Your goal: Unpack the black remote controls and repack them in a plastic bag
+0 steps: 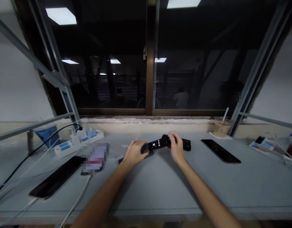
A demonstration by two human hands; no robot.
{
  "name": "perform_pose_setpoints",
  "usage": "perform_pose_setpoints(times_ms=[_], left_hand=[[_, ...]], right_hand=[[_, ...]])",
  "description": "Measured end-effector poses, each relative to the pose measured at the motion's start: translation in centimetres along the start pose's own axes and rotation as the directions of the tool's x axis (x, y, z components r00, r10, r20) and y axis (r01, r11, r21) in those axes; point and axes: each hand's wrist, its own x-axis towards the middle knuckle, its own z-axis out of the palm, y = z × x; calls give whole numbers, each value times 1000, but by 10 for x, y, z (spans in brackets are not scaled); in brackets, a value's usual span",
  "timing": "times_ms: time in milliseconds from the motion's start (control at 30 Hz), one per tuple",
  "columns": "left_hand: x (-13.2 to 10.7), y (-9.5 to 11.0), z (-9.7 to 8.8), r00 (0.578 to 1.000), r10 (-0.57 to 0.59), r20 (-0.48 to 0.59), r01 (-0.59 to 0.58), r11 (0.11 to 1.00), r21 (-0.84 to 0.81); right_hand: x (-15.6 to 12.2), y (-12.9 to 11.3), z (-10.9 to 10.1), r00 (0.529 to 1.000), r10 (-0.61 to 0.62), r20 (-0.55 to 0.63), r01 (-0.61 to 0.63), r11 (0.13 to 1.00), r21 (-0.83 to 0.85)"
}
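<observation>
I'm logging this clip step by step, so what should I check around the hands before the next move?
1. Grip of the left hand on the remote, left end: ok, fingers closed round it.
2. Grip of the right hand on its right end: ok.
3. Buttons facing up: ok.
4. Gap between second remote and right hand: cannot tell, they overlap.
5. Identity of dark thing under the left hand: cannot tell.
6. The cup on the sill, apart from both hands: ok.

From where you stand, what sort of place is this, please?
Probably an indoor workbench at night: a grey table below a dark window, a power strip with cables, a phone lying flat, and a remote control in the left hand and right hand.
</observation>
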Motion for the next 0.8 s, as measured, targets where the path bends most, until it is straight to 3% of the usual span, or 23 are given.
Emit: perform_pose_setpoints(times_ms=[67,167,433,667,800], left_hand=[[0,-2,1,1000,-14,-8,14,1000,4],[0,-3,1,999,-40,-31,41,999,22],[-1,0,-2,997,-53,-47,56,997,47],[-3,6,0,999,17,-38,-14,996,93],[-3,8,4,997,49,-51,-44,994,98]], right_hand=[[-1,0,1,988,80,129,-91,993,81],[-1,0,2,965,135,225,-168,976,136],[-3,2,6,876,171,450,-233,969,85],[-12,-2,15,802,159,576,-228,972,49],[-17,2,20,809,170,563,-256,964,76]])
